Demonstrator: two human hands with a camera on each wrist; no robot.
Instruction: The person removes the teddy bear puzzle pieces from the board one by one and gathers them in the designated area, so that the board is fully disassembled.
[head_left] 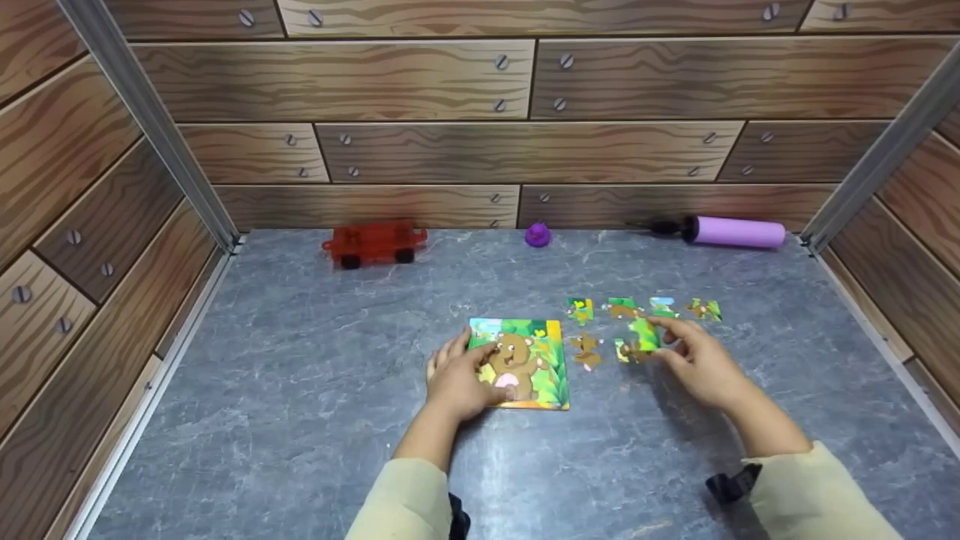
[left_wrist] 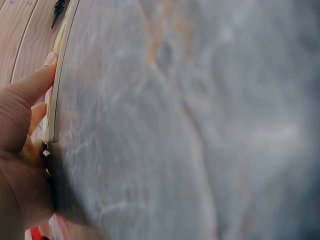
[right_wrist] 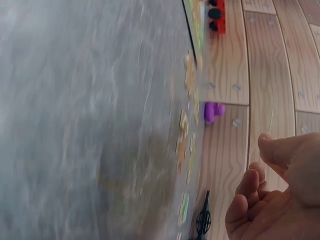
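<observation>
A picture puzzle board showing a brown bear lies flat on the grey tabletop. My left hand rests on its left side with the fingers laid flat. In the left wrist view the thumb lies along the board's edge. Several loose puzzle pieces lie in rows to the right of the board. My right hand reaches over them, fingertips at a green piece. In the blurred right wrist view the right hand shows loosely curled fingers with nothing between them.
A red toy car, a small purple toy and a purple pump stand along the back wall. Wood-pattern walls enclose the grey table on three sides.
</observation>
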